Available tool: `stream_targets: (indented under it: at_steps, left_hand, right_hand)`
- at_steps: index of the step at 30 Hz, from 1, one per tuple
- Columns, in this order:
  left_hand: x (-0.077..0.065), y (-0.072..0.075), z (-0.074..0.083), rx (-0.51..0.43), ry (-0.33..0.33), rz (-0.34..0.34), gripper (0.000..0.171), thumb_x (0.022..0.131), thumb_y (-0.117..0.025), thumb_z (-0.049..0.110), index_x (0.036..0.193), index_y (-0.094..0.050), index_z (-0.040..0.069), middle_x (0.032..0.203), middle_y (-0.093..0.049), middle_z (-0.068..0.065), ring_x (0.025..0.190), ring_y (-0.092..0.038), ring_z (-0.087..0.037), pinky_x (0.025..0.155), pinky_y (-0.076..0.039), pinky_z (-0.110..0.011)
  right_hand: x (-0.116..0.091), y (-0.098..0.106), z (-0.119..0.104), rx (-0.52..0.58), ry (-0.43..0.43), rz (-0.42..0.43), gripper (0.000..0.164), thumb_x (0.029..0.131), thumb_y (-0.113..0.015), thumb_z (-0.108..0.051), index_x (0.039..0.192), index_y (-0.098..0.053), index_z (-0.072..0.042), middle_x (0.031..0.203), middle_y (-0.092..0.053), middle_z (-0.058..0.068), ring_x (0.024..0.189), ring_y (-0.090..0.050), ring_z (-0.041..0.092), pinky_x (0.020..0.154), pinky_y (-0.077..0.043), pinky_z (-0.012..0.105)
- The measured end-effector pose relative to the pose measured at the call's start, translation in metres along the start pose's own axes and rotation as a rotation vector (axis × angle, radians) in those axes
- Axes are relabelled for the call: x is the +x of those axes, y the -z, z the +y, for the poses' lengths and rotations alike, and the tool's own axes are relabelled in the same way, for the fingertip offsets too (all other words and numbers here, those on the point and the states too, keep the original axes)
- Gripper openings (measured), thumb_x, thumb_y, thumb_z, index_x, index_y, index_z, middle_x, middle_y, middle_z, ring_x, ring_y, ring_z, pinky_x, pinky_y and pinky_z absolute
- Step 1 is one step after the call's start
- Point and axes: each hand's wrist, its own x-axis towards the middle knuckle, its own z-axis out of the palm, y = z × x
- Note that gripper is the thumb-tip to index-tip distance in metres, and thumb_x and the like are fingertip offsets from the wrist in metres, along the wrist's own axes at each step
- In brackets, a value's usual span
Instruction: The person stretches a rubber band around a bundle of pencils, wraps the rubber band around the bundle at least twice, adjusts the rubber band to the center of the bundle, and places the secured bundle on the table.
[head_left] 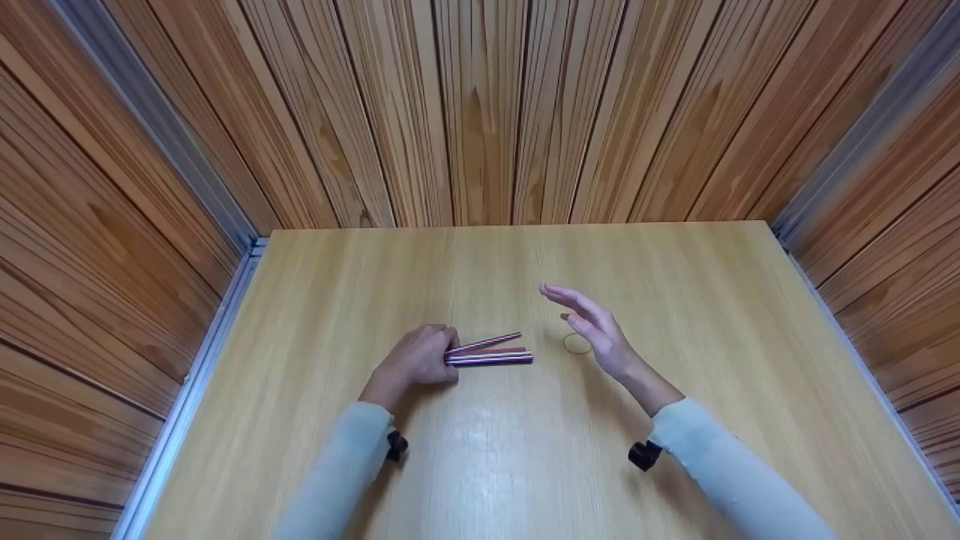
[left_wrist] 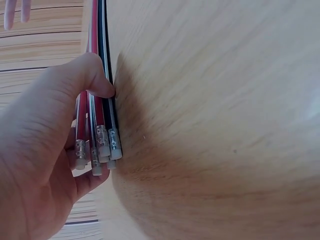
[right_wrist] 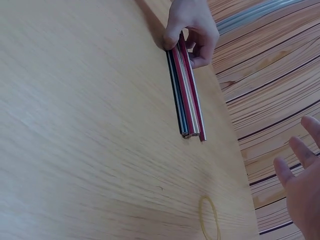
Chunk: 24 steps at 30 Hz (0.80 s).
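My left hand (head_left: 421,355) grips a bundle of several striped pencils (head_left: 491,358), red and dark with white stripes. The left wrist view shows the thumb across the pencils (left_wrist: 102,112) near their eraser ends, with metal ferrules and pale erasers (left_wrist: 104,151) sticking out past the hand. Unsharpened far ends (right_wrist: 187,134) point to the right, and one pencil splays apart from the others. My right hand (head_left: 600,334) is held over the table with fingers extended and nothing in them. A thin yellow rubber band (head_left: 577,343) lies on the table beside the right hand, looped open.
A light wooden table (head_left: 480,270) spans the space under both hands. Wood-plank panels (head_left: 480,112) stand behind it and at both sides, with metal rails (head_left: 199,382) along the table's side edges. Dark wrist cameras (head_left: 643,454) hang under the sleeves.
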Motion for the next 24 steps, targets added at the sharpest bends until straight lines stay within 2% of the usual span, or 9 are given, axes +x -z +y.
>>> stream_targets:
  at_steps: [4,10,16,21,23,24]
  left_hand:
    - [0.000,0.000,0.000,0.005,0.004,-0.001,0.040,0.092,-0.090,0.025,0.125,-0.072,0.009,0.106,-0.068,-0.005,0.094,-0.060,-0.022,0.087,-0.051,-0.037]
    - [0.001,-0.003,0.000,0.036,-0.035,0.020,0.036,0.091,-0.086,0.021,0.120,-0.074,0.004,0.101,-0.066,-0.006,0.089,-0.056,-0.022,0.081,-0.046,-0.036]
    - [0.000,-0.005,0.000,0.039,-0.039,0.020,0.039,0.093,-0.084,0.021,0.126,-0.074,0.002,0.105,-0.064,-0.007,0.090,-0.055,-0.023,0.081,-0.045,-0.036]
    - [0.001,-0.005,0.000,0.043,-0.037,0.038,0.035,0.096,-0.084,0.021,0.126,-0.073,0.004,0.103,-0.066,-0.007,0.090,-0.056,-0.023,0.081,-0.046,-0.036]
    - [0.002,-0.004,0.000,0.052,-0.036,0.043,0.034,0.097,-0.085,0.022,0.124,-0.073,0.006,0.100,-0.066,-0.006,0.088,-0.056,-0.022,0.080,-0.046,-0.036]
    - [0.001,-0.004,0.000,0.056,-0.037,0.043,0.033,0.097,-0.085,0.023,0.123,-0.073,0.007,0.098,-0.065,-0.006,0.088,-0.057,-0.022,0.080,-0.046,-0.036]
  right_hand:
    - [-0.001,0.000,0.003,0.005,-0.016,0.006,0.052,0.110,-0.039,-0.002,0.159,-0.050,0.011,0.166,-0.062,-0.001,0.153,-0.057,0.001,0.119,-0.048,0.022]
    - [-0.004,-0.002,0.008,0.014,-0.083,0.017,0.052,0.113,-0.037,-0.006,0.162,-0.048,0.010,0.168,-0.054,0.031,0.152,-0.058,0.003,0.117,-0.050,0.023]
    - [-0.007,-0.005,0.011,0.050,-0.174,0.012,0.053,0.117,-0.038,-0.012,0.166,-0.042,0.008,0.174,-0.044,0.034,0.159,-0.054,0.011,0.118,-0.048,0.021]
    - [-0.008,-0.006,0.012,0.047,-0.189,-0.005,0.053,0.117,-0.039,-0.010,0.167,-0.040,0.010,0.175,-0.041,0.035,0.165,-0.044,0.043,0.119,-0.046,0.018]
    - [-0.007,-0.006,0.012,0.047,-0.186,-0.013,0.053,0.117,-0.040,-0.010,0.167,-0.040,0.010,0.175,-0.040,0.036,0.165,-0.037,0.054,0.120,-0.045,0.017]
    - [-0.007,-0.006,0.012,0.046,-0.185,-0.016,0.054,0.117,-0.041,-0.011,0.167,-0.040,0.010,0.175,-0.040,0.035,0.165,-0.037,0.054,0.120,-0.045,0.017]
